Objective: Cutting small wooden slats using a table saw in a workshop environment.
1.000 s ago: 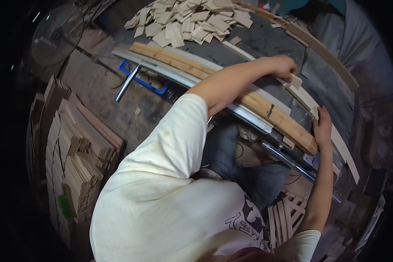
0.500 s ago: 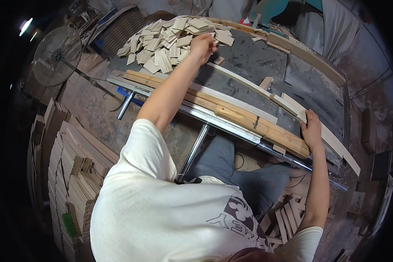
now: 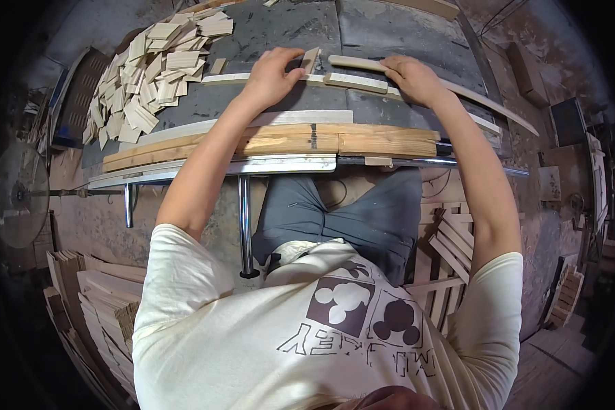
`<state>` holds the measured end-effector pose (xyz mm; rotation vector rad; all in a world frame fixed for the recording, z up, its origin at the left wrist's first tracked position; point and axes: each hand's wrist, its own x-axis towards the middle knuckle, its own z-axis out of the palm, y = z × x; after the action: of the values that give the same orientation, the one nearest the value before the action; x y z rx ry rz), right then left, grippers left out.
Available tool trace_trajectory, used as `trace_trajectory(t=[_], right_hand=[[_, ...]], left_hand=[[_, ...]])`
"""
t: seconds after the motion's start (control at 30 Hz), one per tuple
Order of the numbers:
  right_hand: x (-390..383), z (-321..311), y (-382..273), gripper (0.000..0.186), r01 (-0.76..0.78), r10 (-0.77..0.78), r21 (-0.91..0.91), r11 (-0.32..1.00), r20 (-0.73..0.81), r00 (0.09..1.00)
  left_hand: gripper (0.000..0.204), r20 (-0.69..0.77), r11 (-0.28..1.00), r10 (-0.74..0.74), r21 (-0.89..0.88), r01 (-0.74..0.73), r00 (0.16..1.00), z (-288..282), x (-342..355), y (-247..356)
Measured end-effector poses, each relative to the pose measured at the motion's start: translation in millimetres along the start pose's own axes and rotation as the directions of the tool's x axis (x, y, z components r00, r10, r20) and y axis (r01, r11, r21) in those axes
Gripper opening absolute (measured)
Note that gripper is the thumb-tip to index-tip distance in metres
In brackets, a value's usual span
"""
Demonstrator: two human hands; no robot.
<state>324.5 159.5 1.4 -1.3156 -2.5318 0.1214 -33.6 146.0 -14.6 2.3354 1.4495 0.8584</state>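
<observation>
My right hand (image 3: 414, 79) is closed around a long pale wooden strip (image 3: 355, 63), whose blunt left end points toward my left hand. Past my wrist, the same strip runs on to the right. My left hand (image 3: 272, 75) has its thumb and fingers apart beside a small wood offcut (image 3: 311, 60); whether the fingertips touch it I cannot tell. Below both hands a narrow strip (image 3: 225, 79) lies along the dark table, with a short thicker wooden piece (image 3: 355, 83) against its right part.
Many thin wood offcuts (image 3: 143, 75) are heaped at the table's left. Brown wooden bars (image 3: 273, 141) line the near side above a metal rail (image 3: 212, 168). A fan (image 3: 22, 195) stands at far left, and stacked boards (image 3: 102, 301) are on the floor.
My left hand has moved right, from the offcut pile to the single offcut. The view has turned and shifted right. My right hand stays on the long strip.
</observation>
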Motion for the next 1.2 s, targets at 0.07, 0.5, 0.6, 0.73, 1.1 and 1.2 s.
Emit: trace_trajectory(t=[0.07, 0.5, 0.6, 0.73, 1.1, 1.2], right_hand=[[-1.5, 4.5, -3.2, 0.044, -0.189, 0.164, 0.204, 0.961, 0.131, 0.978], [-3.7, 30.8, -43.4, 0.051, -0.085, 0.085, 0.029, 0.996, 0.028, 0.996], [-8.5, 32.2, -35.3, 0.051, -0.048, 0.049, 0.050, 0.998, -0.015, 0.999], [-45.5, 15.6, -11.5, 0.055, -0.133, 0.129, -0.058, 0.989, -0.072, 0.989], [-57.2, 43.3, 6.8, 0.059, -0.207, 0.209, -0.133, 0.969, 0.000, 0.978], [-51.9, 49.7, 12.4, 0.059, -0.233, 0.237, -0.138, 0.963, 0.017, 0.971]], left_hand=[[0.046, 0.034, 0.999, 0.024, 0.032, -0.025, 0.999, 4.6, 0.9, 4.5], [0.037, 0.177, 0.936, 0.224, 0.234, -0.262, 0.958, 18.2, 1.9, 10.6], [0.032, 0.122, 0.921, 0.277, 0.249, -0.299, 0.953, 18.8, 4.4, 7.5], [0.032, 0.117, 0.915, 0.288, 0.261, -0.309, 0.950, 21.9, 2.2, 7.5], [0.031, 0.099, 0.896, 0.279, 0.331, -0.296, 0.955, 45.7, -6.8, -2.0], [0.031, 0.094, 0.895, 0.269, 0.343, -0.284, 0.959, 50.0, -4.2, -5.6]])
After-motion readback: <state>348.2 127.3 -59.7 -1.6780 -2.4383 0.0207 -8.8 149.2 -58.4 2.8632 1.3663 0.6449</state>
